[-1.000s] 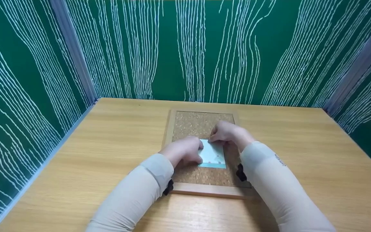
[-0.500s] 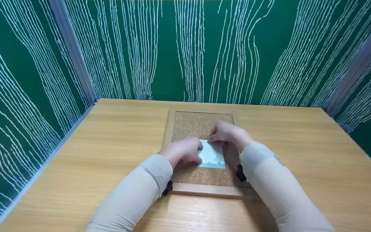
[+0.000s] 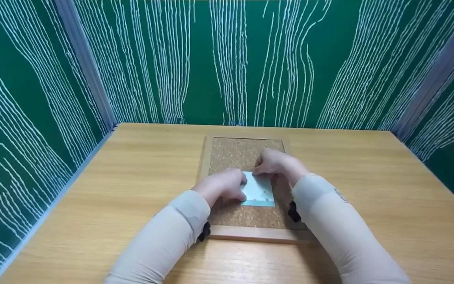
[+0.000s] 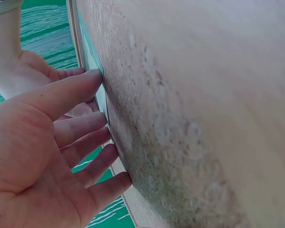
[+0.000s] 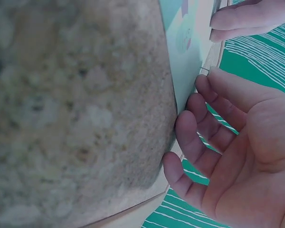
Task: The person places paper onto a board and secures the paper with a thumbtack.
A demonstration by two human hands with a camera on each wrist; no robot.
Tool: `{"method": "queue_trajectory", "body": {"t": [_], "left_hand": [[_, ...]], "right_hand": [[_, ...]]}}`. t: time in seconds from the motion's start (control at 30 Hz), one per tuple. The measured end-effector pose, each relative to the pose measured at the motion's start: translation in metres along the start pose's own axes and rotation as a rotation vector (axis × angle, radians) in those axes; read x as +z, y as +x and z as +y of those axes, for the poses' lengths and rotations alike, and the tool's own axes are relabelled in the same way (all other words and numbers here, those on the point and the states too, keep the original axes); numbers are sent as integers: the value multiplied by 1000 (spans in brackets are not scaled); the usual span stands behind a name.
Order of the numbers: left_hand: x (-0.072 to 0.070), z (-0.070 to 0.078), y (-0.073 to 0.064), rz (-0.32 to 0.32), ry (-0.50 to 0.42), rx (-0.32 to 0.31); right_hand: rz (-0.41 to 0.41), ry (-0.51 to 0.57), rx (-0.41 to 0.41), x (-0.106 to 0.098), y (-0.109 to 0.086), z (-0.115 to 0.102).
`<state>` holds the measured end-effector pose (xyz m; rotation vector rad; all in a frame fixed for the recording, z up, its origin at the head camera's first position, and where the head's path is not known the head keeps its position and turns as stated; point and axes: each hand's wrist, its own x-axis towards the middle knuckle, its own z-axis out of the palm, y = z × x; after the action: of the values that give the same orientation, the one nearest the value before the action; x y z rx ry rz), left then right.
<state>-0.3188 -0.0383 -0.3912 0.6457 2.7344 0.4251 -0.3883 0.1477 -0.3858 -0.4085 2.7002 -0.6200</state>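
Note:
A pale blue printed sheet of paper lies on a wood-framed corkboard. My left hand rests over the sheet's left edge. In the left wrist view its thumb and fingertips press on the paper and cork, the fingers fairly straight. At the sheet's top edge is my right hand. Its thumb and index finger pinch a thin metal pin, seen in the right wrist view with its point toward the paper; the pin's head is hidden by the fingers. The other right fingertips touch the paper and board.
The corkboard lies on a wooden table. Green panels with white wavy lines stand behind the table and at both sides. Each forearm wears a light sleeve, with a small black device at the wrist.
Both hands keep their places on the sheet. The whole head view has shifted slightly, with the board a little further left and lower.

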Motion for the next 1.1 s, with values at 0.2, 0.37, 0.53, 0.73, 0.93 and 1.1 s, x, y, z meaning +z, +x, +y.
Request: {"method": "queue_trajectory", "body": {"t": [0.2, 0.37, 0.53, 0.73, 0.93, 1.1], "left_hand": [[-1, 1, -1, -3, 23, 6], [-2, 2, -2, -13, 20, 8], [-3, 2, -3, -16, 3, -6], [-3, 3, -4, -20, -20, -30], [-3, 3, -5, -24, -28, -38], [-4, 3, -5, -25, -25, -37]], "right_hand": [[5, -17, -23, -1, -1, 1], [37, -62, -74, -1, 0, 2], [33, -30, -42, -1, 0, 2], [38, -20, -26, -1, -2, 2], [45, -9, -8, -1, -3, 0], [46, -10, 2, -1, -2, -1]]}}
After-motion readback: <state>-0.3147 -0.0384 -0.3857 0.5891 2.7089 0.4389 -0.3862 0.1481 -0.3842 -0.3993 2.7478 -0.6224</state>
